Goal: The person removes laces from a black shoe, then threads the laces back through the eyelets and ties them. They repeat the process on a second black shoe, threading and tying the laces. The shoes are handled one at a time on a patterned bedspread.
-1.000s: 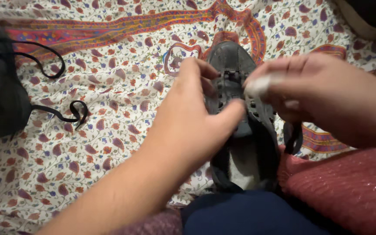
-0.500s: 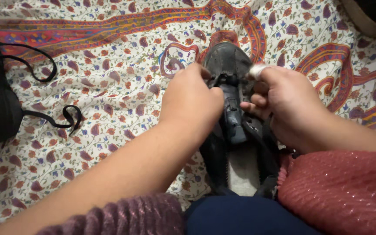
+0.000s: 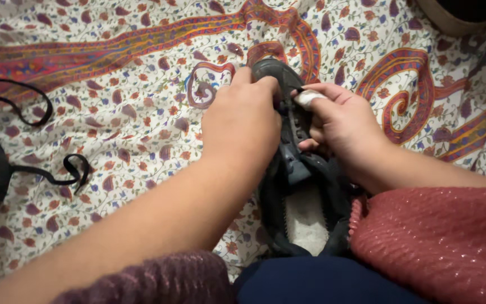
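Observation:
A dark grey shoe (image 3: 302, 186) lies on a patterned cloth, toe pointing away from me, its pale insole showing at the heel. My left hand (image 3: 242, 125) covers the shoe's front left side, fingers curled over the toe and lace area. My right hand (image 3: 341, 125) grips the laced part from the right; one finger wears a white bandage. What lies between the fingertips is hidden by the hands.
The cloth (image 3: 130, 62) is white with paisley and red-orange swirls. A black bag with loose straps (image 3: 7, 163) lies at the left edge. A tan and black object (image 3: 462, 14) sits at the top right corner. My dark blue lap is at the bottom.
Both hands have drawn closer together over the shoe's front. The left hand slid forward toward the toe, and the right hand moved in to the laces.

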